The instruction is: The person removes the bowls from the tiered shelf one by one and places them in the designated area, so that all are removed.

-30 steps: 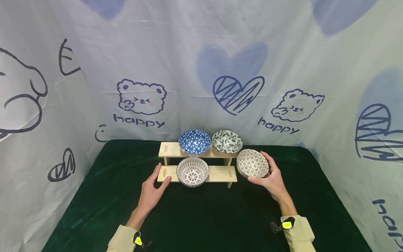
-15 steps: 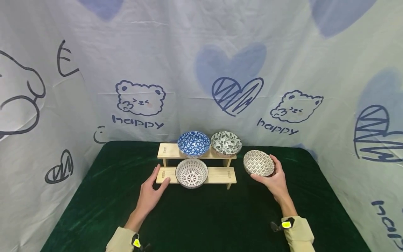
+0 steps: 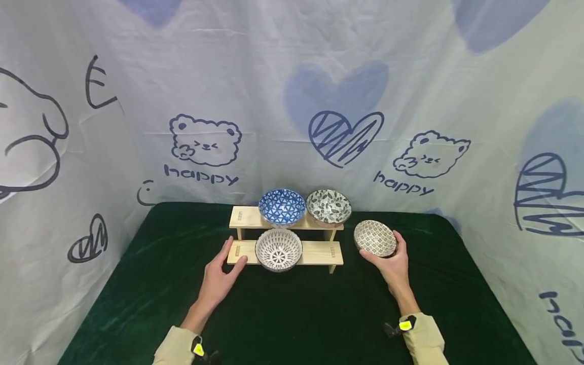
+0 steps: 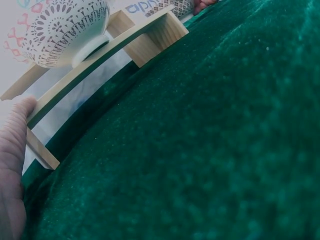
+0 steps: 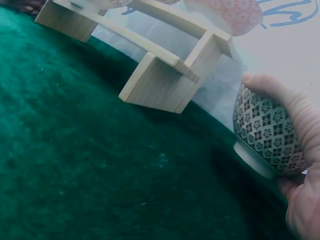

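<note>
My right hand holds a small bowl with a brown lattice pattern, right of the wooden stand. In the right wrist view, digits grip this bowl at its rim and near its white foot; it is tilted there, and I cannot tell whether it touches the cloth. My left hand rests at the left end of the two-tier wooden stand, thumb and forefinger spread and fairly straight; the thumb touches the front slat's end. A grey-and-white bowl sits on the lower tier.
A blue triangle-patterned bowl and a green leaf-patterned bowl stand side by side on the upper tier. Dark green velvet cloth covers the table. A pale printed curtain hangs behind and at both sides.
The right hand has carried the lattice-patterned bowl rightward, away from the stand's end, and it looks slightly lower. The left hand and the other bowls have stayed in place.
</note>
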Tool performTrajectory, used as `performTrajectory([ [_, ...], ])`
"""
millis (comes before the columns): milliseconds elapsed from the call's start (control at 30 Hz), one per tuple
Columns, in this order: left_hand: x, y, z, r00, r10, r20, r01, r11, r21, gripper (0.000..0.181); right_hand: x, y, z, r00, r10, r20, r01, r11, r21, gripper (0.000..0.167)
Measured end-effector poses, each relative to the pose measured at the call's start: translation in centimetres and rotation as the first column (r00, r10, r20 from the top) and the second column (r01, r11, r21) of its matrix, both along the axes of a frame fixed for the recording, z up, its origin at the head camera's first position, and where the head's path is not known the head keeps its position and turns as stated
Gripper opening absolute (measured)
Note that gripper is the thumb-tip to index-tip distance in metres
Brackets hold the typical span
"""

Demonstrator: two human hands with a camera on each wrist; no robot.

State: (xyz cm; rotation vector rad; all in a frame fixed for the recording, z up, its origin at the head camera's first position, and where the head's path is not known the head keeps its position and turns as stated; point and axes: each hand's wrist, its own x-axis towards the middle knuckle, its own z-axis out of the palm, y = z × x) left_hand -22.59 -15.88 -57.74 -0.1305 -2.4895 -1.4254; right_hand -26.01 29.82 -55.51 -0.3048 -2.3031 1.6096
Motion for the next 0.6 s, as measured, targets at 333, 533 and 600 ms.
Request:
performTrajectory([
  [333,0.0,0.0,0.0,1.000,-0.008,0.008,0.009,1.000,-0.005,0.082,0.1,-0.4,-1.3,1.000,-0.021,0.002,0.021,1.000,0.021,0.118],
  [533,0.1,0.0,0.2,1.000,-0.007,0.016,0.007,1.000,0.002,0.082,-0.1,-0.5,-1.4,1.000,-0.013,-0.002,0.013,1.000,0.021,0.117],
  [600,0.1,0.0,0.2,1.000,-0.007,0.017,0.007,1.000,0.004,0.082,-0.1,-0.5,-1.5,1.000,-0.011,-0.014,0.011,1.000,0.019,0.117],
])
